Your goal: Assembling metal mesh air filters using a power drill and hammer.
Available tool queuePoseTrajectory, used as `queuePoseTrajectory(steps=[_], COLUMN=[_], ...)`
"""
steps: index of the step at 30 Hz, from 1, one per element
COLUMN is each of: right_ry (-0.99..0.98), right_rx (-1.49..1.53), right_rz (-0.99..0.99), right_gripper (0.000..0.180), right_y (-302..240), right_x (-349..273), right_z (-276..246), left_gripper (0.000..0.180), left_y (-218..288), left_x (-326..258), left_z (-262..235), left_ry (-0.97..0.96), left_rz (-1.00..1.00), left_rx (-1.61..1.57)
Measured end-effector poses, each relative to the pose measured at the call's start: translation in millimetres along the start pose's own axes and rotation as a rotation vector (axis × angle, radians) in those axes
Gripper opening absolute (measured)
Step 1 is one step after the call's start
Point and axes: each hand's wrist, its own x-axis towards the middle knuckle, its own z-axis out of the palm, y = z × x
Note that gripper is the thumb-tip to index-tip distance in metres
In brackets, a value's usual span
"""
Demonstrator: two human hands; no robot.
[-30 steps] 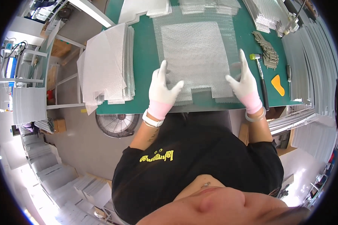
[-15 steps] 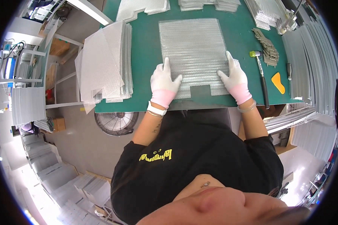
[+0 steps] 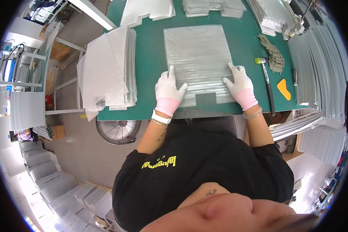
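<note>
A silvery mesh sheet (image 3: 197,58) with a rectangular notch in its near edge lies flat on the green table, near its front; whether it is one layer or several I cannot tell. My left hand (image 3: 169,89), in a white glove with a pink cuff, rests at its left edge. Its fingers stretch forward and its thumb is spread over the mesh. At the right edge, my right hand (image 3: 240,86), gloved alike, mirrors this with thumb spread inward on the sheet. Both hands are open, touching the sheet near its lower corners.
Stacked mesh sheets (image 3: 108,69) stand at the left, with more mesh stacks (image 3: 149,9) along the back. On the right lie a mallet (image 3: 267,83), a yellow scraper-like piece (image 3: 284,89), a dark-handled tool (image 3: 295,76) and grey-brown flat pieces (image 3: 272,53). A floor fan (image 3: 118,131) stands below.
The whole table scene sits slightly lower in the picture. My right hand's fingers are a little more bent; both hands remain at the sheet's side edges.
</note>
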Motion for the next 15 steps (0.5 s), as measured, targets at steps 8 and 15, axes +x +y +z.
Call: queuePoseTrajectory(steps=[8, 15], right_ry=[0.109, 0.016], right_rx=[-0.282, -0.137], right_rz=[-0.403, -0.539], right_gripper=[0.033, 0.043], right_y=[-41.3, -178.0], right_x=[53.4, 254.9], right_z=[-30.8, 29.9], left_gripper=[0.072, 0.064], left_y=[-9.3, -8.1], left_x=[7.2, 21.2], left_z=[-11.2, -18.3], left_ry=[-0.017, -0.078], left_rz=[0.119, 0.127], left_rx=[0.173, 0.073])
